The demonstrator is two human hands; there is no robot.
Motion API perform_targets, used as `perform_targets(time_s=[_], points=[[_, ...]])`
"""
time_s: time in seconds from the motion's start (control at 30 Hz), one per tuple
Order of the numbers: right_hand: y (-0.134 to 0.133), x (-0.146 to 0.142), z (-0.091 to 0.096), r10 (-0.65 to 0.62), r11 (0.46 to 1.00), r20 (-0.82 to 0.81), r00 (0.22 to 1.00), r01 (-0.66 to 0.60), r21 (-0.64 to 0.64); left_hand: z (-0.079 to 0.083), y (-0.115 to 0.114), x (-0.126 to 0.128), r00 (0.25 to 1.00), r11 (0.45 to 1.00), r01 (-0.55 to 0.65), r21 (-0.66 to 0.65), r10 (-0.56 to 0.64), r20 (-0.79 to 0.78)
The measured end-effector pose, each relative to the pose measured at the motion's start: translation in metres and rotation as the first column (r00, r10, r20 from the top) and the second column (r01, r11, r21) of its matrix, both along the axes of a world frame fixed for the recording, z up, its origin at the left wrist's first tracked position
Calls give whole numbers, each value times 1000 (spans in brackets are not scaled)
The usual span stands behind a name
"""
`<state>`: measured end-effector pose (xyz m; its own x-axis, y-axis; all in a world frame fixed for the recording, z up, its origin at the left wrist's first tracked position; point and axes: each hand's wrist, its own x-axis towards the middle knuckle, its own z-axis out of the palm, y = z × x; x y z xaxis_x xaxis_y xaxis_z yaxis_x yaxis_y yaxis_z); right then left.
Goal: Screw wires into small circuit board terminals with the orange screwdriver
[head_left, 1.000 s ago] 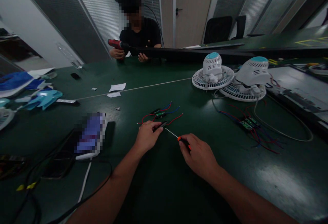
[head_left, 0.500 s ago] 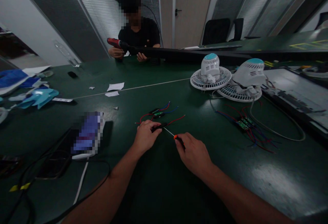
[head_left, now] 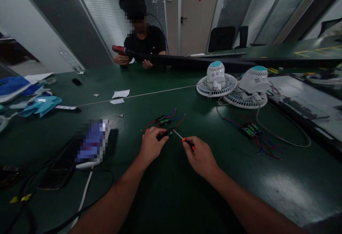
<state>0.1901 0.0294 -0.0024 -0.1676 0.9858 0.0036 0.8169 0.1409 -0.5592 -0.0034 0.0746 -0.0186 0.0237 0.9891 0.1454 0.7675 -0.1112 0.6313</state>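
Head view: at a dark green table (head_left: pixel 171 191), the left hand (head_left: pixel 153 143) pinches a small black piece (head_left: pixel 166 133) between thumb and fingers, seen from my remote post. The right hand (head_left: pixel 202 154) closes around the dark handle of an orange-collared screwdriver (head_left: pixel 184 140), its thin shaft angled toward the black piece. I see the tip at the far end of the piece, though I cannot tell whether the two touch.

The black piece sits mid-table, held low over the surface; just beyond it I see small green boards (head_left: pixel 165 121) with red and blue wires. More boards, a wired pair (head_left: pixel 252 130), lie to the right, well apart from both hands. Behind them two white fans (head_left: pixel 216 75) (head_left: pixel 256 84) rest on their grilles, near a framed panel (head_left: pixel 307 95) at the table's right side.

To the left I see a phone (head_left: pixel 92 141), its screen blurred, beside black cables (head_left: pixel 103 194), with light blue fan blades (head_left: pixel 42 105) farther back. A string (head_left: pixel 155 92) runs across the table past paper scraps (head_left: pixel 120 93). Opposite, a co-worker (head_left: pixel 146 39) in a black top holds a red drill (head_left: pixel 119 50) to a long black bar (head_left: pixel 184 61).
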Motion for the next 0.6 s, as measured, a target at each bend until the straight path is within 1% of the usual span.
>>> perform_targets(time_s=[0.13, 0.3, 0.37, 0.5, 0.6], points=[[1, 9, 0, -10, 1000, -51, 999, 12, 22, 3, 4, 2, 998, 998, 12, -65, -16, -55], [1, 29, 5, 8, 999, -13, 1000, -7, 50, 4, 11, 1, 997, 992, 16, -129, -25, -73], [3, 40, 6, -4, 998, -9, 1000, 4, 61, 6, 14, 1, 996, 987, 26, -156, -39, -81], [8, 53, 9, -56, 993, -41, 998, 60, 103, 15, 18, 1, 992, 976, 52, -211, -76, -105], [9, 56, 10, -59, 990, -70, 996, 67, 122, 22, 18, 3, 988, 973, 58, -223, -87, -124]])
